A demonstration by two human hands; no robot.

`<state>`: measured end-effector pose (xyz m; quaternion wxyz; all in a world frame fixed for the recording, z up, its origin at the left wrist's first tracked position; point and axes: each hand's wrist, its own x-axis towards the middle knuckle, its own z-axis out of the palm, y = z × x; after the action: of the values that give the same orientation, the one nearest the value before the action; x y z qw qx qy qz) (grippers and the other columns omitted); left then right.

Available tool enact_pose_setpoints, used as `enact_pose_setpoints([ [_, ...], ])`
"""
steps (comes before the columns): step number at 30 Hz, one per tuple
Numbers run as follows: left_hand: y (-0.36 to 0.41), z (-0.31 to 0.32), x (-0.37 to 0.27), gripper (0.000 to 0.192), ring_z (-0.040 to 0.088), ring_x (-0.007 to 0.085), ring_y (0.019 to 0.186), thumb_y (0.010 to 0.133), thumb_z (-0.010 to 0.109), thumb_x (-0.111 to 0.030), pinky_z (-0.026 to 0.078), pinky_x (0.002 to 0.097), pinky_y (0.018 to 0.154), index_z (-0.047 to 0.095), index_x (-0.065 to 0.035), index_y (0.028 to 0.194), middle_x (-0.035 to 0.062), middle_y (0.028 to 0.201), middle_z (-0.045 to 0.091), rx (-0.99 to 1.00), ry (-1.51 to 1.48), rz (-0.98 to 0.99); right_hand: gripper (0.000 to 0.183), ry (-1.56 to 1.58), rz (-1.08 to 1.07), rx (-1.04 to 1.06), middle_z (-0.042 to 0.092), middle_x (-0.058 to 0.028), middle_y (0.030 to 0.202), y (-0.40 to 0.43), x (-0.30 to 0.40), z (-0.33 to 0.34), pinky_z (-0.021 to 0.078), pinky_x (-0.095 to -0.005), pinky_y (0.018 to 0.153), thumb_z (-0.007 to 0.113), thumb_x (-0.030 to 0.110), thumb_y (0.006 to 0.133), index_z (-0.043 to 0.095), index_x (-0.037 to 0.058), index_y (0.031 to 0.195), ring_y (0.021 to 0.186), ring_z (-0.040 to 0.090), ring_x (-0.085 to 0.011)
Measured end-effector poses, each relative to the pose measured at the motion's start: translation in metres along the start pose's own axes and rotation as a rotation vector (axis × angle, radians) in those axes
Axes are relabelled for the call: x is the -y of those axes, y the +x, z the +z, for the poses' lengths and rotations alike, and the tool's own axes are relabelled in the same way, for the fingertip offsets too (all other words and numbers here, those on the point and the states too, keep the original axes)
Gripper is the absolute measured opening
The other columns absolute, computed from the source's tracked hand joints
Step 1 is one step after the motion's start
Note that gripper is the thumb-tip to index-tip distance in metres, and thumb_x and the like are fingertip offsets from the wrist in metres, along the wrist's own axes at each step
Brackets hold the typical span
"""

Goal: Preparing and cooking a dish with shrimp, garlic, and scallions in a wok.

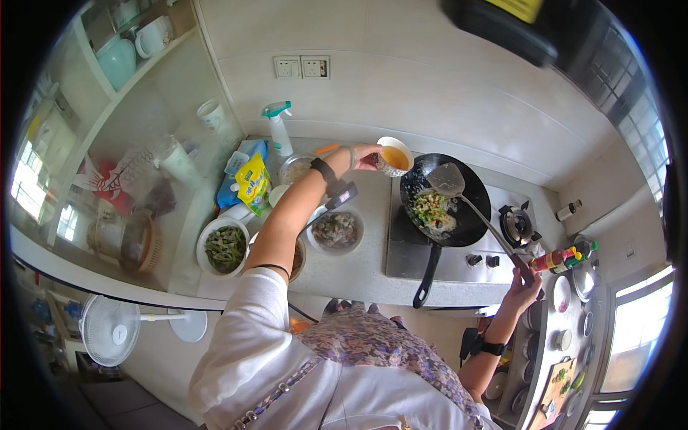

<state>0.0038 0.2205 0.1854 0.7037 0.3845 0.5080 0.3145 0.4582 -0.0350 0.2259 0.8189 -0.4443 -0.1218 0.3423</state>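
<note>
My left hand [367, 157] grips a small patterned bowl [388, 167] of orange-yellow liquid, which looks like beaten egg. The bowl is tilted slightly beside the left rim of a black wok [473, 215]. Chopped green and red pieces with pale bits [433, 210] lie in the wok. My right hand [522, 290] holds the dark handle of a metal wok spatula [447, 179], whose blade is over the wok just above the food. The wok sits on the left burner of a steel gas hob [462, 269], its long handle [429, 277] pointing towards me.
Left on the counter stand a bowl of green vegetables [224, 248], a bowl of greyish food [337, 232], a yellow pouch [253, 183] and a spray bottle [278, 131]. A second burner [516, 224] and sauce bottles [556, 259] are right. A range hood [500, 27] overhangs the hob.
</note>
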Motion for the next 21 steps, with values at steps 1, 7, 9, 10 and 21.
enact_pose_setpoints([
  [1, -0.004, 0.011, -0.005, 0.031, 0.06, 0.0144, 0.082, 0.077, 0.063, -0.029, 0.051, 0.0292, 0.077, 0.056, -0.0099, 0.101, 0.0007, 0.091, 0.06, -0.026, 0.058, -0.001, 0.031, 0.013, -0.004, 0.01, 0.06, -0.0127, 0.088, 0.003, 0.003, -0.001, 0.0549, -0.0271, 0.069, 0.053, 0.027, 0.086, 0.055, -0.0025, 0.093, 0.08, 0.06, -0.0219],
  [7, -0.003, 0.062, -0.016, 0.029, 0.059, 0.013, 0.076, 0.074, 0.065, -0.031, 0.052, 0.0299, 0.076, 0.059, -0.0115, 0.095, -0.0003, 0.083, 0.059, -0.042, 0.148, 0.013, 0.03, 0.023, -0.021, 0.012, 0.06, -0.0134, 0.087, 0.019, 0.023, -0.012, 0.0559, -0.0251, 0.066, 0.054, 0.024, 0.084, 0.055, -0.0051, 0.091, 0.074, 0.061, -0.0225],
  [9, -0.001, 0.079, -0.018, 0.029, 0.059, 0.0131, 0.076, 0.073, 0.065, -0.031, 0.052, 0.0303, 0.076, 0.058, -0.0113, 0.094, -0.0002, 0.082, 0.058, -0.043, 0.162, 0.005, 0.03, -0.014, -0.017, 0.044, 0.061, -0.0139, 0.086, 0.026, 0.028, -0.022, 0.0563, -0.0251, 0.064, 0.054, 0.024, 0.084, 0.055, -0.0055, 0.091, 0.072, 0.062, -0.0231],
  [10, 0.0, 0.087, -0.02, 0.029, 0.059, 0.0134, 0.077, 0.071, 0.065, -0.03, 0.052, 0.0304, 0.076, 0.058, -0.0111, 0.093, -0.0003, 0.082, 0.058, -0.063, 0.179, -0.025, 0.03, -0.013, -0.016, 0.035, 0.061, -0.0139, 0.086, 0.03, 0.029, -0.028, 0.0563, -0.0251, 0.064, 0.054, 0.024, 0.084, 0.055, -0.0055, 0.091, 0.072, 0.062, -0.0231],
  [21, -0.013, 0.146, -0.027, 0.042, 0.058, 0.0185, 0.078, 0.064, 0.068, -0.03, 0.053, 0.0328, 0.079, 0.052, -0.0059, 0.095, 0.0073, 0.089, 0.053, -0.08, 0.298, -0.054, 0.028, 0.011, 0.043, 0.01, 0.061, -0.0154, 0.084, 0.054, 0.039, -0.067, 0.057, -0.0252, 0.059, 0.054, 0.02, 0.083, 0.054, -0.0067, 0.091, 0.065, 0.062, -0.0258],
])
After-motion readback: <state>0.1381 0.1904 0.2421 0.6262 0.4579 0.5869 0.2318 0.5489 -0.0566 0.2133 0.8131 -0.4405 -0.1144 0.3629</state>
